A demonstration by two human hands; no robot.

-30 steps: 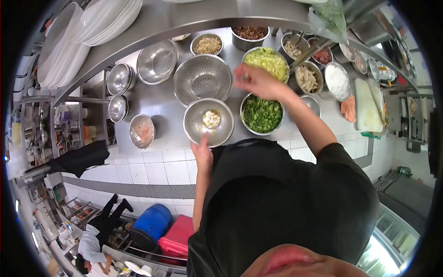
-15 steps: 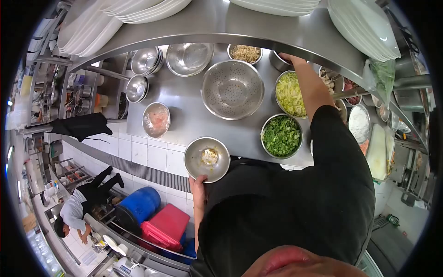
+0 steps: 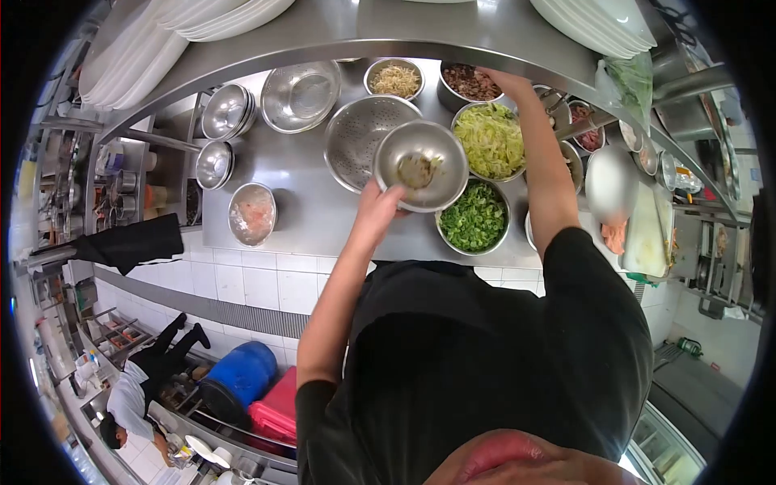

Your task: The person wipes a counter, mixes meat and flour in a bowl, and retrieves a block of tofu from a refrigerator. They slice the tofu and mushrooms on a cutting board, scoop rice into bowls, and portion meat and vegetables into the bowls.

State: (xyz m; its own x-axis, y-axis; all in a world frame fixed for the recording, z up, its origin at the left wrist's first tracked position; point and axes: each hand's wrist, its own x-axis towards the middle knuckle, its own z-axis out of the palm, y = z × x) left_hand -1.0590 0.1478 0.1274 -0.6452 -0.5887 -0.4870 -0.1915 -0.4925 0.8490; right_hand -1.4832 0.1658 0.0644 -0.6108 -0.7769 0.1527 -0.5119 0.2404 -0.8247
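My left hand is closed on the rim of a steel mixing bowl, held tilted in the air over the counter. A small brownish patch, blurred by motion, lies in the bowl's bottom. Behind it a steel colander is partly covered. My right hand reaches to a deep pot of chopped brown pieces, just under the shelf edge; its fingers are mostly hidden. Nearest to these are a bowl of shredded pale-green cabbage, a bowl of chopped green onions and a bowl of bean sprouts.
A steel shelf with stacked white plates overhangs the counter. Empty steel bowls and a bowl of pinkish-white food stand left. More containers and a cutting board lie right. Another person works at lower left.
My left hand has carried the bowl up and right, from the counter's front edge to over the colander. My right hand stays at the pot, whose brown contents now show. The view has shifted.
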